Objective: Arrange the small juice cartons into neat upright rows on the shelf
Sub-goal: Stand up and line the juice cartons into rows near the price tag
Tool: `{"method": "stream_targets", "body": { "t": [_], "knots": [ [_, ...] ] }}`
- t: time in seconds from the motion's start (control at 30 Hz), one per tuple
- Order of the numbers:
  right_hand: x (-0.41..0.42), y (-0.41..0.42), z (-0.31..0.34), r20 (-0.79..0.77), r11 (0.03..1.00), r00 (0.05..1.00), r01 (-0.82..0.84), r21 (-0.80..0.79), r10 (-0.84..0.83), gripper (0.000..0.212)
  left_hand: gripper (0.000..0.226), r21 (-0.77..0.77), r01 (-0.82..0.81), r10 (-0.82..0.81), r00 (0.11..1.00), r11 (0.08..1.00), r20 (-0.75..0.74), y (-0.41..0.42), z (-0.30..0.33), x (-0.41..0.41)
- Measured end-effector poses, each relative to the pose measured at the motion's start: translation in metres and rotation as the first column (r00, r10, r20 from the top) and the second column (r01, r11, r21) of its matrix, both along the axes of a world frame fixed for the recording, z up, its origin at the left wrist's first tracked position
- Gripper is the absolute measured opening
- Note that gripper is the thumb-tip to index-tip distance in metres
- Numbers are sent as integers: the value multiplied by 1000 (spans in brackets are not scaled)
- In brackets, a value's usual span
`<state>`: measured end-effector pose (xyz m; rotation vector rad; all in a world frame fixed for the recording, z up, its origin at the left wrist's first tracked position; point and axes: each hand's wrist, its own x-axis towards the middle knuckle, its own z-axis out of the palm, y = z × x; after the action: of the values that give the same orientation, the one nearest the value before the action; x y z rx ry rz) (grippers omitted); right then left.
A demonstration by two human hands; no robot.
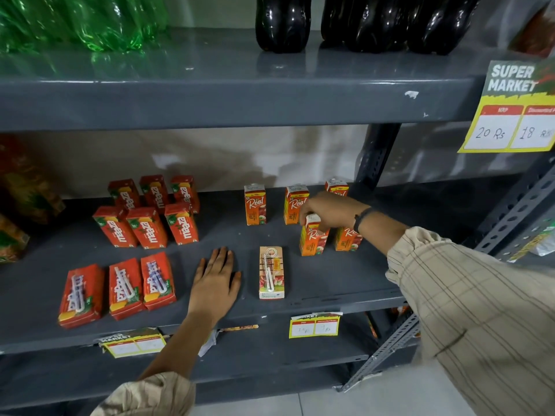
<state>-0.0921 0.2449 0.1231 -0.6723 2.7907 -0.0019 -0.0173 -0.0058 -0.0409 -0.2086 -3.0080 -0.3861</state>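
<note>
My right hand (326, 210) grips the top of an upright orange Real carton (312, 240) on the grey shelf (330, 283). Another Real carton (347, 239) stands just right of it, partly hidden by my wrist. Three more stand behind: one at the left (255, 204), one in the middle (293, 204), one mostly hidden behind my hand (336, 186). One Real carton (271, 272) lies flat, straw side up, near the front edge. My left hand (216, 280) rests flat and open on the shelf beside it. Red Maaza cartons (147, 227) stand in two rows at the left; three more (126, 288) lie flat in front.
Dark bottles (283, 22) and green bottles (84, 19) stand on the shelf above. A yellow price sign (515, 115) hangs at the upper right. Price tags (313, 325) sit on the shelf's front edge. A slotted metal post (375, 157) rises at the right. Juice packs (27, 181) stand at the far left.
</note>
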Motion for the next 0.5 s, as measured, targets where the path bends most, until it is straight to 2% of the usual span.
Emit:
{"method": "stream_targets", "body": {
  "t": [0.17,0.27,0.37,0.5],
  "knots": [
    [0,3,-8,8,999,999,-41,23,41,44,81,3,-7,7,1000,1000,4,1,1,0],
    [10,-5,-4,-137,994,985,-103,48,108,54,82,-6,-14,14,1000,1000,13,1,2,0],
    [31,-27,-13,-300,955,908,-296,35,292,55,82,-17,-11,11,1000,1000,12,2,2,0],
    [53,-49,-58,-280,840,792,-521,151,542,54,80,-6,-8,8,1000,1000,-1,1,2,0]
  ]
}}
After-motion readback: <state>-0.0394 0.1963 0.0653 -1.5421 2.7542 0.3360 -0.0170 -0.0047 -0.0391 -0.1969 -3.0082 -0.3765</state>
